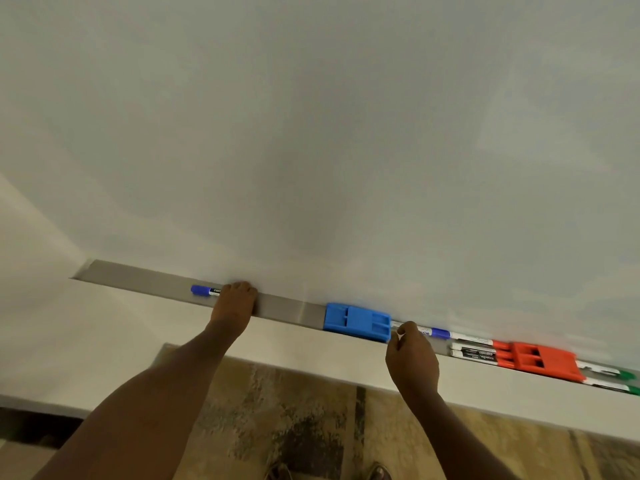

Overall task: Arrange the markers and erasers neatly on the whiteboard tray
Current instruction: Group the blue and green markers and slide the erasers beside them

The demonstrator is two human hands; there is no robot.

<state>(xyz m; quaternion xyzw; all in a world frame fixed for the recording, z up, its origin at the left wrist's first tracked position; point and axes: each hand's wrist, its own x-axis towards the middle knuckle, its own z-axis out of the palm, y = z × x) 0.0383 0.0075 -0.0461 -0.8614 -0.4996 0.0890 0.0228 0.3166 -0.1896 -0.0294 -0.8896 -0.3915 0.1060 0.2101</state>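
Both hands (pixel 235 301) (pixel 410 358) reach tray (pixel 138 277).

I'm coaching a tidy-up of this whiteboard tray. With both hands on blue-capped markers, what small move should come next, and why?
Probably slide the stray blue-capped marker under the left hand rightward along the grey metal tray toward the blue plastic eraser. It lies alone, while the other blue-capped marker, at the right hand, already sits with the rest.

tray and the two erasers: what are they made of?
Tray: looks like brushed metal, probably aluminium; flat grey with a soft sheen band. Blue eraser and red eraser: moulded plastic by the look; uniform matte colour, ribbed recesses. Pads not visible.
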